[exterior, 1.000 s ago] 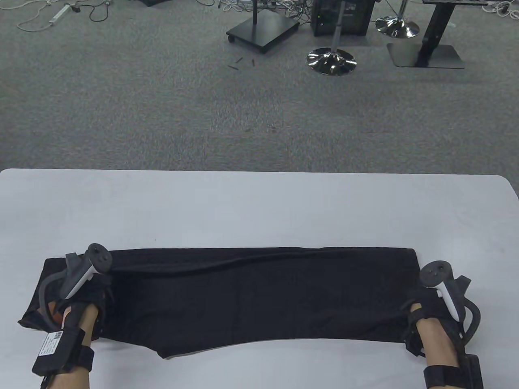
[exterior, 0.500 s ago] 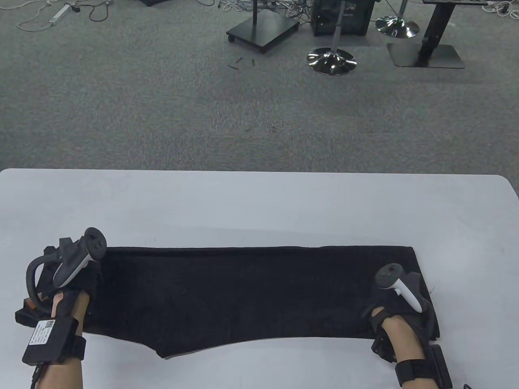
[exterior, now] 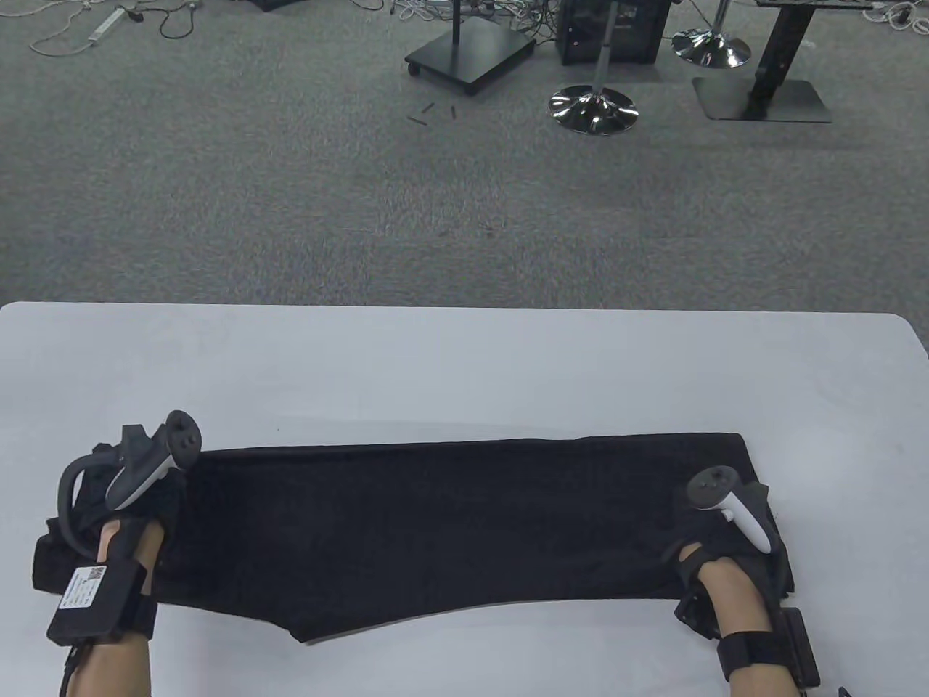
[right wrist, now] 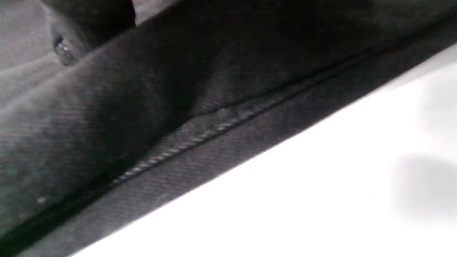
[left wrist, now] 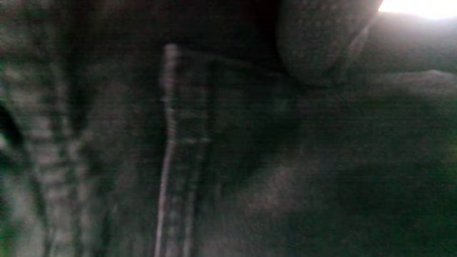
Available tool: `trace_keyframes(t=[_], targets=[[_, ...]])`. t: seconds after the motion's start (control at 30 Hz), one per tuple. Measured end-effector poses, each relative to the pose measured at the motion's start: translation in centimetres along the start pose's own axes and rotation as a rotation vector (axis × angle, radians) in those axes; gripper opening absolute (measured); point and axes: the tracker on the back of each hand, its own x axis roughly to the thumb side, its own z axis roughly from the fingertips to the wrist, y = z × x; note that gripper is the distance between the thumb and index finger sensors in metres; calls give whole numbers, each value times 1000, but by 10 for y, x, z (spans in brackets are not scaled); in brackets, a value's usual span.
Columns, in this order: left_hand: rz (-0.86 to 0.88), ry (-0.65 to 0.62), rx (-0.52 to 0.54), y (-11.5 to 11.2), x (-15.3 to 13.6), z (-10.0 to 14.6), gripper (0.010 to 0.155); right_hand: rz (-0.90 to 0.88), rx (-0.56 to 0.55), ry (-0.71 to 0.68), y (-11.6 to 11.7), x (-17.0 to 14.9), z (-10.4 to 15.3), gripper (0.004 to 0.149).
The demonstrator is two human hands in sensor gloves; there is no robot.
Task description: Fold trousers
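White table (exterior: 464, 363) — black trousers (exterior: 435, 523) long axis left-right — hems rightward.

trousers (right wrist: 150, 117): dark twill, stitched hem seam runs diagonally | table (right wrist: 321, 200): white, bare below hem

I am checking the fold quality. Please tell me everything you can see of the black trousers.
The black trousers lie flat on the white table, near its front edge, stretched from left to right as one long band, apparently folded leg on leg. The cloth looks like woven twill, with a stitched hem in the right wrist view. The near edge steps outward toward the left end. The left hand rests on the left end, the right hand on the right end.
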Motion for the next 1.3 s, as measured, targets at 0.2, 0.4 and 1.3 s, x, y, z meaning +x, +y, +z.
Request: trace_keyframes(t=[0.2,0.4,1.3], targets=[[-18,11,-42,-23,9,-8,47,-10,-8,-10,2,-2,0,83],[16,18,-134,-72,14,-9,48,-1,-6,-7,2,-1,0,83],[176,-144,-159,-59,84,32,63,21,-36,-10,7,-1,1,81]])
